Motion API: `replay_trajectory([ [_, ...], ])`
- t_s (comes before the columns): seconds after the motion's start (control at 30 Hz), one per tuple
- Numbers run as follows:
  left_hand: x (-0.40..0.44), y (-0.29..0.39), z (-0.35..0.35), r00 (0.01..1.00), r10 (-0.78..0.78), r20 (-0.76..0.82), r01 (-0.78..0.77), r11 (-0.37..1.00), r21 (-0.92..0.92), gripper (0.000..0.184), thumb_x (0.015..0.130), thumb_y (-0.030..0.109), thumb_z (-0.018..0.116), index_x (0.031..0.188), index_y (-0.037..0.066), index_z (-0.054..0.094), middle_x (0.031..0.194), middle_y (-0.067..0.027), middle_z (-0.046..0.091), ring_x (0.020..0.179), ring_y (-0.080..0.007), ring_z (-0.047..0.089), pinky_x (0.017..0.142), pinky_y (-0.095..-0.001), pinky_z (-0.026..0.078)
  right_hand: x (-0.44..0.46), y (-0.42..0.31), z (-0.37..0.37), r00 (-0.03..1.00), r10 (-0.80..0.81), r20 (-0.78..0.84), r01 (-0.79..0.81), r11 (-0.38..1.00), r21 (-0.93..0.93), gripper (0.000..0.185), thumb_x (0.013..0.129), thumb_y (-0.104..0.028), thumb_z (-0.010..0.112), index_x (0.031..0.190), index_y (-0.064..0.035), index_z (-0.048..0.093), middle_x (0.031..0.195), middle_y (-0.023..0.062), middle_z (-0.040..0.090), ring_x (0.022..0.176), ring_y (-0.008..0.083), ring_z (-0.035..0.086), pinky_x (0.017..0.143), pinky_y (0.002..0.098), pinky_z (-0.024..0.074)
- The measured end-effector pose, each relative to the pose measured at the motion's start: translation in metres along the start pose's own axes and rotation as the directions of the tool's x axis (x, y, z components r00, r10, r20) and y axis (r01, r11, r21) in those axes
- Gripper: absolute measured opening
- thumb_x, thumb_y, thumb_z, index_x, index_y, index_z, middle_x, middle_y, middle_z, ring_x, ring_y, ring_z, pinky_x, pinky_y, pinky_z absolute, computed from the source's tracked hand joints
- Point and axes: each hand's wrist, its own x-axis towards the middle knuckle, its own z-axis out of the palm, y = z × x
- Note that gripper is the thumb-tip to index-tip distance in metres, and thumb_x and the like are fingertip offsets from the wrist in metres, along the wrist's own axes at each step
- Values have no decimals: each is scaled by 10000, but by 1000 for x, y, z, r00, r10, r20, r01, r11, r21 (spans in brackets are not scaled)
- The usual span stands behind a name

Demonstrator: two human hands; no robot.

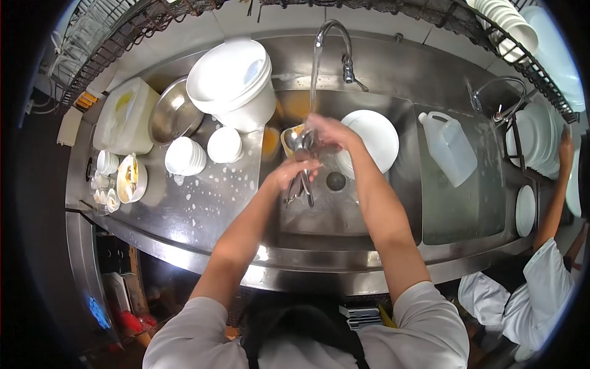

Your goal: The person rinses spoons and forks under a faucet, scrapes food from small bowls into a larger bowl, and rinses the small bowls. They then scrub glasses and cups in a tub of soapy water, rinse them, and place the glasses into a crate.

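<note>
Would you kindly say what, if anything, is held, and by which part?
The left hand grips a cutlery bundle around its middle; the right hand, blurred, is at its upper end, hold unclear.

The spoons (300, 155) were silvery; the plate (376, 138) at two o'clock and bucket (249, 111) at eleven were white, the apron (300, 329) at six black, the plastic container (130, 120) at ten perhaps yellow-tinged.

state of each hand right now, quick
Left hand: closed, holding metal cutlery.
Right hand: at the cutlery's upper end, blurred; open or closed cannot be told.
</note>
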Motion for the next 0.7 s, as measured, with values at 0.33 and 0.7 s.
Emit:
replay_trajectory([
  [0.33,59,-34,-23,901,320,-293,126,453,882,469,702,234,650,1022,-96,559,1054,-278,583,993,-395,590,851,-461,470,31,122,72,998,37,-44,8,663,749,536,780,-286,743,1211,-50,528,1148,67,589,1037,191,566,880,352,462],
  [0.7,20,-33,-7,857,507,-93,8,167,986,499,758,97,562,1215,-80,466,1175,-295,524,1133,-417,503,895,-423,442,46,126,68,999,17,28,-33,530,847,235,804,-180,622,912,26,592,856,110,636,834,239,614,801,330,508],
])
